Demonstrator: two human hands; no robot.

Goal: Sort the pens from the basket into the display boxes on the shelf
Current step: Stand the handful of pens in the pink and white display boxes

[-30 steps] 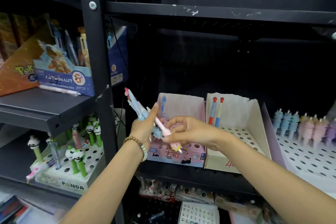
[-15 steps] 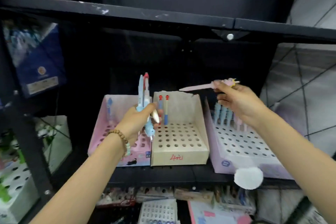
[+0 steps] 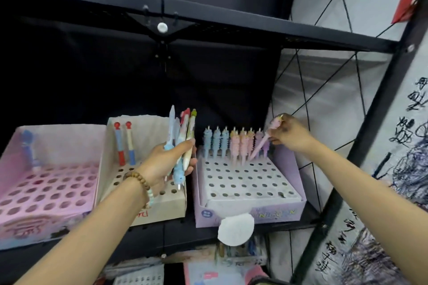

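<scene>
Looking at my left hand (image 3: 162, 162) first, it still gripped a bunch of pens (image 3: 185, 132) upright, fingers wrapped round them, over the beige box (image 3: 166, 208). Big change was on the other side: my right hand (image 3: 291, 136) had swung the pink pen (image 3: 261, 143) from level in the air down to a slant. Thumb and fingers pinched its top end, and the tip dipped at the back of the lilac box (image 3: 278, 213), right by the row of pens (image 3: 234, 143) standing there. So I reckoned one more was nearly sorted. Couldn't tell if the tip was actually in a hole, too blurry, and the basket wasn't in shot at all.
</scene>
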